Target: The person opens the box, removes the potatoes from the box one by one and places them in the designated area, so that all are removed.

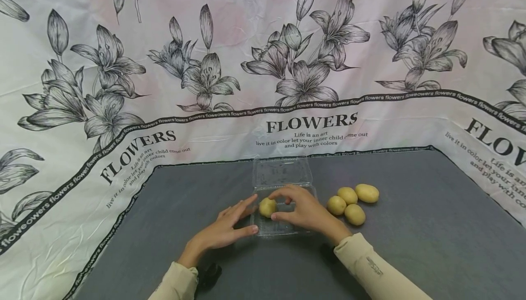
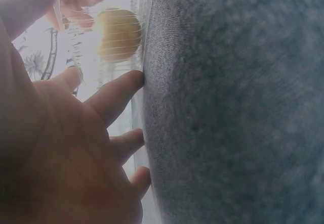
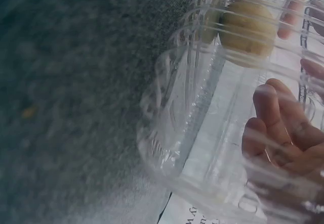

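Observation:
A clear plastic clamshell container [image 1: 287, 234] rests on the grey table, its lid [image 1: 282, 173] folded back. One small yellow potato [image 1: 268, 207] sits inside, near the left wall; it shows through the ridged plastic in both wrist views. My left hand [image 1: 223, 230] is at the container's left side, thumb and fingers spread, with fingertips by the wall. Over the container, my right hand [image 1: 303, 209] has its index finger and thumb parted beside the potato. In the right wrist view, other fingers [image 3: 266, 102] of this hand are loosely bent with nothing in them.
Several potatoes [image 1: 355, 214] lie in a group on the table to the right of the container. A dark object [image 1: 209, 275] is beside the left sleeve. White cloth [image 1: 213, 140] printed with flowers and lettering rises behind and at the sides of the table.

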Tool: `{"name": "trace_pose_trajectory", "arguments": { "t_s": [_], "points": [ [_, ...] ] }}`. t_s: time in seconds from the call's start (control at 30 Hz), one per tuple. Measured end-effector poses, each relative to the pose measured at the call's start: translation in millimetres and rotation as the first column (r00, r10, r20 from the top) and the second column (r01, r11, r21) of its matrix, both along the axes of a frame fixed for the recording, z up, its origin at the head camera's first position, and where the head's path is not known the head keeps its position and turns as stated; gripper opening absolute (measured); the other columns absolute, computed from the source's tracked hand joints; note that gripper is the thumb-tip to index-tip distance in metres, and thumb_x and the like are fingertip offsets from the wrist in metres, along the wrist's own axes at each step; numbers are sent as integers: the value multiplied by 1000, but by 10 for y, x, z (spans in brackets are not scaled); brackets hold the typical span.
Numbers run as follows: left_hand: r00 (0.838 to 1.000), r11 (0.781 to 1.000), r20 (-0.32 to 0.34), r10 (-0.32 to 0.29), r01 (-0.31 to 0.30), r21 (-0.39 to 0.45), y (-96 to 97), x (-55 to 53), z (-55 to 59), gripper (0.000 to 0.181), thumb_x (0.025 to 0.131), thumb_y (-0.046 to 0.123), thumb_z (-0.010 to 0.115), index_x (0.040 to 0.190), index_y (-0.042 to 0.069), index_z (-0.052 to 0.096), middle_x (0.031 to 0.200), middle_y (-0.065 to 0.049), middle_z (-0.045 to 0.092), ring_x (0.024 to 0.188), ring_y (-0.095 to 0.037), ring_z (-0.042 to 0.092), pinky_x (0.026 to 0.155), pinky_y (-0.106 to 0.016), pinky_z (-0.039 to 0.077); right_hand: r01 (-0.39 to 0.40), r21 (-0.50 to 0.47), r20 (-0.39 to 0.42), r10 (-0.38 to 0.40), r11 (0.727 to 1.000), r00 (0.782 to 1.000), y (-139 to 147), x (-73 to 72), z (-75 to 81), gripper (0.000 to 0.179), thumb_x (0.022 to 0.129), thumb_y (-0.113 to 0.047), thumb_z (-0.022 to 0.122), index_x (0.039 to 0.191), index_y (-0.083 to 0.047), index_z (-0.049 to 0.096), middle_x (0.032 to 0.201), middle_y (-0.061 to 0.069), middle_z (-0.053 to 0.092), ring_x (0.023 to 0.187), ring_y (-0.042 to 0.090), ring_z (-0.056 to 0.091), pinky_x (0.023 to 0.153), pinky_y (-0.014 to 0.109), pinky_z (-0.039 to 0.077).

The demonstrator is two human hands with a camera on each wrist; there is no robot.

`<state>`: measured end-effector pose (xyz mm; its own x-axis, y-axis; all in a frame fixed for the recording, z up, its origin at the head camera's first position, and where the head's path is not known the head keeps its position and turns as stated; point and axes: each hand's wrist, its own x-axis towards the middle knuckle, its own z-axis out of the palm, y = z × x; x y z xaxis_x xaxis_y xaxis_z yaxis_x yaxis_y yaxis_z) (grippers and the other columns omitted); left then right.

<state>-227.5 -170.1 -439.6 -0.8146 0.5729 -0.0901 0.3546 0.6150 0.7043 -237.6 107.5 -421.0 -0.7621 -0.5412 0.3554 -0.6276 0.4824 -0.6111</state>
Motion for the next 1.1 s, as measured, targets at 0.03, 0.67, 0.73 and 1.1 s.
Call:
{"name": "trace_pose_trajectory", "arguments": {
  "t_s": [0.03, 0.67, 0.73, 1.1],
  "points": [
    [1000, 1000, 0, -2, 2, 1, 0, -2, -2, 79, 102, 50, 57, 164, 38, 10, 162, 1, 40, 160, -37, 4, 120, -72, -1, 2, 3, 2, -2, 1000, 1000, -7, -9, -3, 45, 88, -31, 82, 128, -16, 69, 126, 3, 68, 95, 25, 62, 80, 40, 54],
    [1000, 1000, 3, -4, 4, -3, 5, -4, -20, 78, 103, 50, 55, 164, 39, 9, 163, 3, 39, 160, -36, 4, 120, -72, 0, 8, 42, 48, -10, 999, 999, -118, -124, -70, 55, 85, -33, 85, 134, -15, 66, 128, 5, 67, 92, 21, 61, 80, 33, 52],
    [1000, 1000, 5, -2, 2, -5, 6, -1, -19, 78, 103, 51, 55, 164, 40, 8, 163, 4, 39, 160, -36, 4, 120, -71, 1, 7, 44, 58, -10, 999, 998, -126, -130, -76, 56, 85, -33, 85, 135, -14, 65, 128, 6, 67, 92, 20, 62, 80, 32, 53],
    [1000, 1000, 9, 3, -3, -1, -3, -7, -21, 77, 103, 50, 55, 163, 41, 8, 163, 3, 39, 160, -35, 3, 121, -70, -1, -20, 41, 155, 14, 999, 988, -156, -175, -88, 63, 86, -32, 84, 140, -12, 61, 126, 11, 68, 79, 11, 62, 69, 26, 52]
  ]
}}
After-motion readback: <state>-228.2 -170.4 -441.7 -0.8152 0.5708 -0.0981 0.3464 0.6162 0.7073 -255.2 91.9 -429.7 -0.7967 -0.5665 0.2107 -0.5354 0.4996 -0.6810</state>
